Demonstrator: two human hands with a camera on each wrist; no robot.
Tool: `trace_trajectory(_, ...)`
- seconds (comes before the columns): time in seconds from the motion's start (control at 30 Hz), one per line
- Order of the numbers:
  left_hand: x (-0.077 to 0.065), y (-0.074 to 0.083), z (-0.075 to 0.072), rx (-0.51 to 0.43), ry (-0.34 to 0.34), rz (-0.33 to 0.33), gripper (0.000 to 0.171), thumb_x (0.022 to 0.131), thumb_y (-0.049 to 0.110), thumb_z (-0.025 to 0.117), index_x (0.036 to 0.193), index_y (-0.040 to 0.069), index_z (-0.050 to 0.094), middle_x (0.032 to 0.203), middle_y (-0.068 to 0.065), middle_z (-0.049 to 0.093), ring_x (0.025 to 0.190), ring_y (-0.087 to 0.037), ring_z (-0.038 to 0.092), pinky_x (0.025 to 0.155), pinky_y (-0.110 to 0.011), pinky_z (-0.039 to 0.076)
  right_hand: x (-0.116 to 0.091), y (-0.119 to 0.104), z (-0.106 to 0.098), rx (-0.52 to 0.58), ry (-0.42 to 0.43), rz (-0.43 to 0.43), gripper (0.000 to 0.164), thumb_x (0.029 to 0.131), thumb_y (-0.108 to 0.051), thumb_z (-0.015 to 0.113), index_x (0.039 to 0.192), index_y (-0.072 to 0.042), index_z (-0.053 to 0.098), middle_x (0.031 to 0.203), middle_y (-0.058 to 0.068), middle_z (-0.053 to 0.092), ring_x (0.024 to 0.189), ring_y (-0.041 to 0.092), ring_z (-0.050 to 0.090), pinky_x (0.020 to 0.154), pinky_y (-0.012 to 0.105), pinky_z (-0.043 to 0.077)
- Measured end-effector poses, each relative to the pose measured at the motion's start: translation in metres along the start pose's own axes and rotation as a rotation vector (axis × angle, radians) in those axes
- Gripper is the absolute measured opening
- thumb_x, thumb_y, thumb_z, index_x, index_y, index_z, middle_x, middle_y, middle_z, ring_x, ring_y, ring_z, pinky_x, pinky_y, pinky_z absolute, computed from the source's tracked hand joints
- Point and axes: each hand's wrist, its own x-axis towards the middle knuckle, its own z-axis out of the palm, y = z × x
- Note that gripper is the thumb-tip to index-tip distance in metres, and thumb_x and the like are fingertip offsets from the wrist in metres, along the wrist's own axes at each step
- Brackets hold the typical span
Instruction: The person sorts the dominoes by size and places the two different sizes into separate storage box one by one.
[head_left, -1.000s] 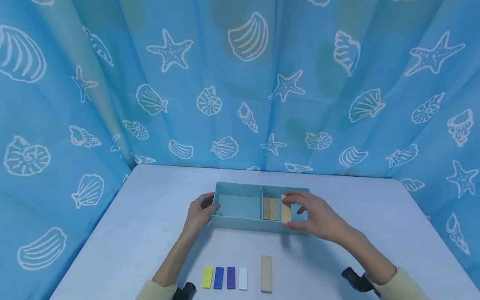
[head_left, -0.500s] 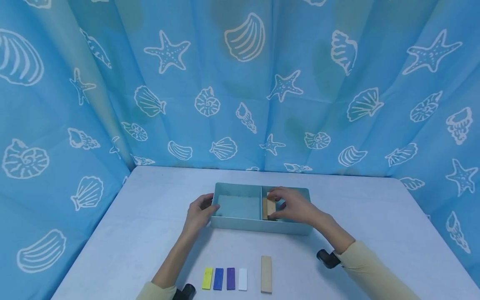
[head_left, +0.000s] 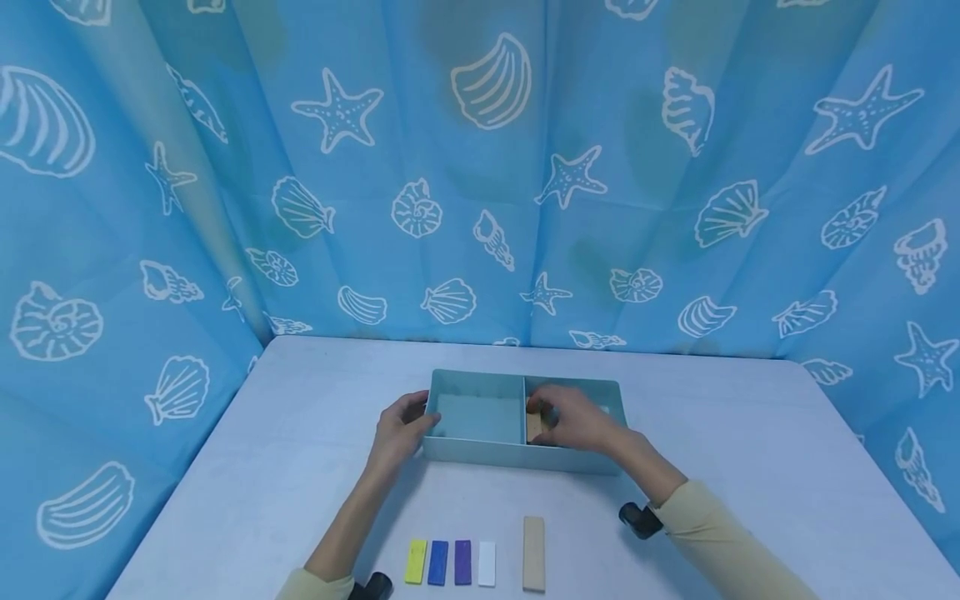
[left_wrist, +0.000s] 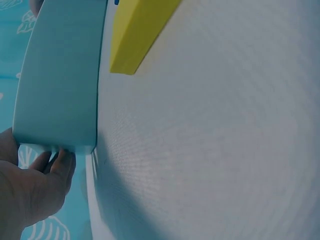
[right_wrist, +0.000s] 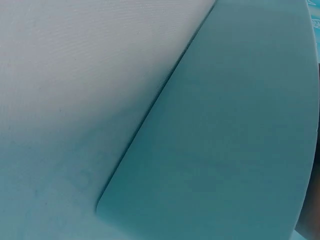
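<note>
A light teal box [head_left: 517, 454] with one divider stands on the table in the head view. My left hand [head_left: 400, 429] holds its left end, thumb over the rim and fingers outside; the left wrist view shows those fingers [left_wrist: 61, 162] against the end wall. Inside the right compartment, my right hand [head_left: 577, 417] pinches a wooden block [head_left: 534, 427] close to the divider. Its fingers partly cover that block and the wooden blocks around it. Mostly the front wall of the box [right_wrist: 215, 120] fills the right wrist view, hiding the grip.
In front of the box lie a yellow block [head_left: 416, 561], a blue block [head_left: 438, 562], a purple block [head_left: 462, 562] and a white block [head_left: 487, 563]. Right of them is a longer wooden block [head_left: 534, 553]. A blue shell-patterned curtain [head_left: 480, 167] hangs behind.
My right hand has carried the wooden block left to beside the other wooden blocks near the divider and lowered it into the compartment. The left hand has stayed on the box.
</note>
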Motion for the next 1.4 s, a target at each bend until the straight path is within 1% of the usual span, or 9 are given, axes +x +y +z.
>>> trace_trajectory(0.23, -0.0011, -0.0001, 0.0007, 0.005, 0.006, -0.004, 0.045, 0.085, 0.016, 0.065, 0.127, 0.006, 0.054, 0.125, -0.013, 0.056, 0.117, -0.029, 0.05, 0.098, -0.046, 0.04, 0.0032, -0.0029, 0.0015, -0.034, -0.011, 0.013, 0.039, 0.071, -0.019, 0.081, 0.104, -0.012, 0.061, 0.099, -0.003, 0.061, 0.084, 0.012, 0.055, 0.069, 0.026, 0.049)
trace_trajectory(0.3, -0.0013, -0.0006, 0.001, 0.004, 0.009, -0.015, 0.045, 0.085, 0.017, 0.065, 0.127, 0.008, 0.054, 0.125, -0.011, 0.056, 0.117, -0.028, 0.051, 0.098, -0.045, 0.04, 0.0033, -0.0044, 0.0013, -0.041, -0.017, 0.016, 0.04, 0.071, -0.019, 0.081, 0.104, -0.011, 0.06, 0.099, -0.003, 0.061, 0.084, 0.012, 0.054, 0.069, 0.026, 0.049)
trace_trajectory(0.43, -0.0016, -0.003, 0.0021, 0.004, 0.013, 0.006, 0.045, 0.085, 0.018, 0.064, 0.127, 0.007, 0.053, 0.124, -0.012, 0.056, 0.117, -0.029, 0.051, 0.097, -0.046, 0.041, 0.0034, -0.0054, 0.0014, -0.055, -0.023, 0.022, 0.04, 0.071, -0.019, 0.081, 0.104, -0.011, 0.059, 0.098, -0.003, 0.06, 0.083, 0.012, 0.053, 0.068, 0.025, 0.049)
trace_trajectory(0.53, -0.0032, -0.0024, 0.0027, 0.013, 0.019, 0.034, 0.045, 0.085, 0.018, 0.063, 0.127, 0.004, 0.053, 0.124, -0.015, 0.056, 0.116, -0.032, 0.051, 0.096, -0.048, 0.041, 0.0034, -0.0058, 0.0016, -0.053, -0.023, 0.034, 0.039, 0.071, -0.019, 0.081, 0.104, -0.011, 0.059, 0.097, -0.003, 0.059, 0.081, 0.012, 0.052, 0.067, 0.025, 0.048)
trace_trajectory(0.67, -0.004, -0.0001, 0.0018, 0.017, 0.016, 0.018, 0.045, 0.085, 0.018, 0.063, 0.127, 0.005, 0.053, 0.125, -0.014, 0.056, 0.117, -0.031, 0.051, 0.096, -0.047, 0.041, 0.0035, -0.0058, 0.0031, -0.046, -0.015, 0.048, 0.039, 0.072, -0.018, 0.081, 0.103, -0.011, 0.059, 0.098, -0.003, 0.059, 0.082, 0.013, 0.053, 0.068, 0.025, 0.048)
trace_trajectory(0.77, -0.0027, 0.0003, 0.0011, 0.01, 0.013, -0.005, 0.045, 0.085, 0.018, 0.064, 0.127, 0.006, 0.053, 0.125, -0.012, 0.056, 0.117, -0.029, 0.051, 0.097, -0.046, 0.041, 0.0035, -0.0053, 0.004, -0.055, -0.002, 0.031, 0.038, 0.072, -0.018, 0.08, 0.103, -0.012, 0.059, 0.098, -0.002, 0.059, 0.083, 0.013, 0.053, 0.069, 0.025, 0.049)
trace_trajectory(0.97, -0.0022, -0.0009, 0.0023, 0.025, 0.009, 0.009, 0.045, 0.085, 0.016, 0.063, 0.128, 0.004, 0.053, 0.125, -0.015, 0.056, 0.116, -0.031, 0.051, 0.096, -0.047, 0.041, 0.0017, -0.005, 0.0022, -0.054, 0.005, -0.02, 0.037, 0.072, -0.018, 0.08, 0.103, -0.009, 0.06, 0.099, -0.001, 0.058, 0.083, 0.014, 0.054, 0.068, 0.025, 0.05)
trace_trajectory(1.23, -0.0032, 0.0, 0.0007, 0.008, 0.002, -0.007, 0.045, 0.085, 0.016, 0.065, 0.127, 0.005, 0.053, 0.126, -0.015, 0.055, 0.118, -0.031, 0.05, 0.098, -0.048, 0.039, 0.001, -0.0044, 0.0005, -0.014, -0.016, -0.024, 0.033, 0.074, -0.018, 0.079, 0.101, -0.009, 0.061, 0.104, 0.001, 0.056, 0.087, 0.016, 0.055, 0.071, 0.024, 0.051)
trace_trajectory(1.4, -0.0025, -0.0002, 0.0014, 0.015, 0.006, 0.013, 0.045, 0.085, 0.015, 0.064, 0.127, 0.003, 0.053, 0.125, -0.017, 0.055, 0.117, -0.033, 0.05, 0.097, -0.049, 0.04, 0.0011, -0.004, 0.0008, 0.005, -0.01, -0.027, 0.031, 0.074, -0.017, 0.078, 0.1, -0.009, 0.062, 0.104, 0.001, 0.056, 0.086, 0.016, 0.055, 0.07, 0.023, 0.051)
